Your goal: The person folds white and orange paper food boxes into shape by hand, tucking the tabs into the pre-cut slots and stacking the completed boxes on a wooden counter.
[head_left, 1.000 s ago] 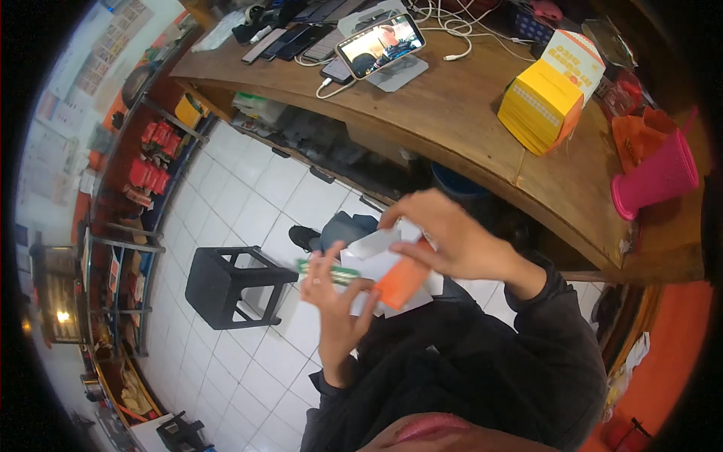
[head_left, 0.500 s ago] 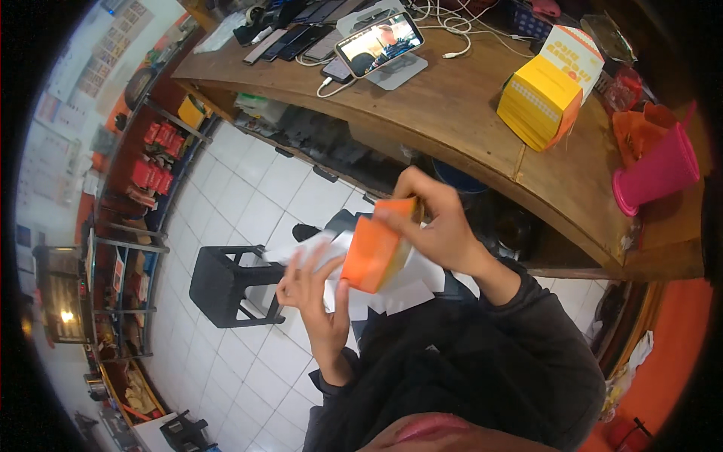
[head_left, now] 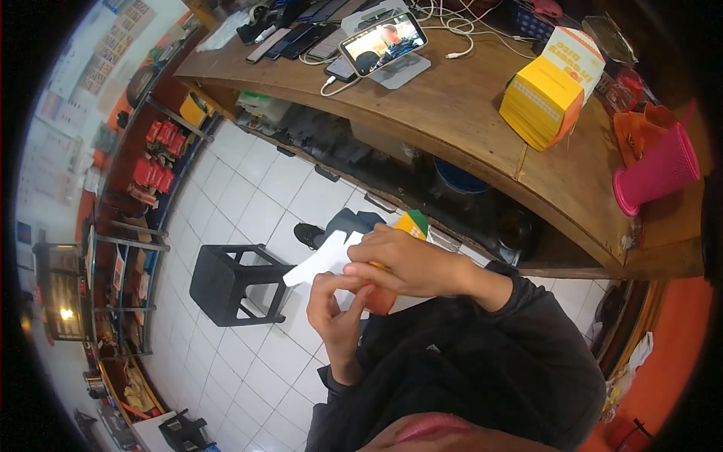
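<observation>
Both my hands meet over my lap on a folded cardboard carton, printed orange, yellow and green [head_left: 413, 224]. From above, my right hand [head_left: 410, 264] wraps over it and covers much of its middle. My left hand [head_left: 337, 305] is closed at its lower left edge, thumb and fingers pinched together close to the right fingertips. Part of the orange side [head_left: 382, 300] shows below the right hand. A white card piece [head_left: 320, 261] sticks out to the left of the hands; whether it belongs to the carton I cannot tell.
On the wooden table [head_left: 444, 98] stand a stack of nested yellow cartons [head_left: 536, 105], a propped phone [head_left: 384, 45] with cables, and a pink cup [head_left: 657, 169]. More phones [head_left: 305, 41] lie at the back left. A black stool [head_left: 230, 285] stands on the tiled floor.
The carton has been turned, so its broad orange side faces away from view. My left hand's spread fingers have closed onto its edge, and my right hand has come down over it.
</observation>
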### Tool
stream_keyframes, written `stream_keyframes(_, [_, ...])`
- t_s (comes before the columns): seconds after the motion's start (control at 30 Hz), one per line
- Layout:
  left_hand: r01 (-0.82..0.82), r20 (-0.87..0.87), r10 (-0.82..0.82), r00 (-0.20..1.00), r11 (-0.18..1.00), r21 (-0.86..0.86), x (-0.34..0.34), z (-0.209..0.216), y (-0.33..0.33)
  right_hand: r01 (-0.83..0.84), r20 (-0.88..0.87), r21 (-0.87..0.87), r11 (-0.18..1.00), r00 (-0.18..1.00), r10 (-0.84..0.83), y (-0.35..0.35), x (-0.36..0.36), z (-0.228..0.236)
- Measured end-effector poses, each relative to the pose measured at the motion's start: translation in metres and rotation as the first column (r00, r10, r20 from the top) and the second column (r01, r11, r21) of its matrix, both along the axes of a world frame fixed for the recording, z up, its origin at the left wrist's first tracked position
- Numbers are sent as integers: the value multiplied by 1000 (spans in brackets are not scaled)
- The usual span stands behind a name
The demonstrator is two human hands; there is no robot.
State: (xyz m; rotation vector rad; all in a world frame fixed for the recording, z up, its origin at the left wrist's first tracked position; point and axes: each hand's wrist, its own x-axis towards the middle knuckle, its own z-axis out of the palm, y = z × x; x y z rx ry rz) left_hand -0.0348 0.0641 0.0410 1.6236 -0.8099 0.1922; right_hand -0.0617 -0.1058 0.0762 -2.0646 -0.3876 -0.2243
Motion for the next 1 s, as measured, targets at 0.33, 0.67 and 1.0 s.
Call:
stream_keyframes(0.33, [171,-577,-131,807,985,16,4,-9,17,287,577,-69,955,793,-197,18,12,9])
stream_keyframes(0.67, [-165,-285,60,957,918,-361,7,3,13,151,537,200,968,810,-237,41,6,-20])
stream_keyframes(1.0, [-428,-217,379,900,864,-264,12,-18,17,94,598,127,987,787,-152,36,7,-17])
